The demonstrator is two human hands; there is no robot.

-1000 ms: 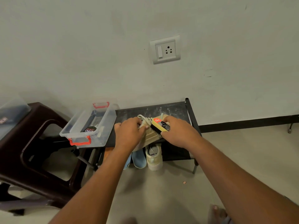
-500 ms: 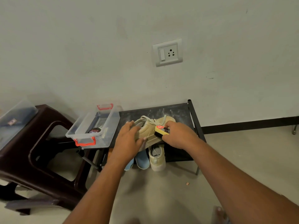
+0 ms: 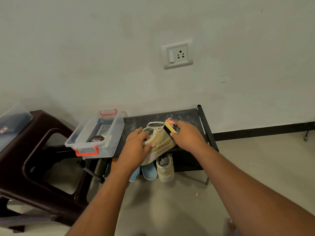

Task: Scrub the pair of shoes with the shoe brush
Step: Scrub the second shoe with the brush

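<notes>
Tilting over the black shoe rack [image 3: 185,114] at frame centre, a beige sneaker [image 3: 162,141] is gripped at its collar by the left hand [image 3: 136,144]; a yellow shoe brush [image 3: 167,127], clasped by the right hand [image 3: 187,137], is pressed against its laces. A second sneaker [image 3: 165,169] is seen just below.

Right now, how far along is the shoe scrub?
Done: nothing visibly finished; one beige sneaker is held over the black rack top. In hand: the left hand grips its collar, the right hand holds the shoe brush against the laces. Left: the rest of this shoe, then the matching sneaker below the rack top.
</notes>
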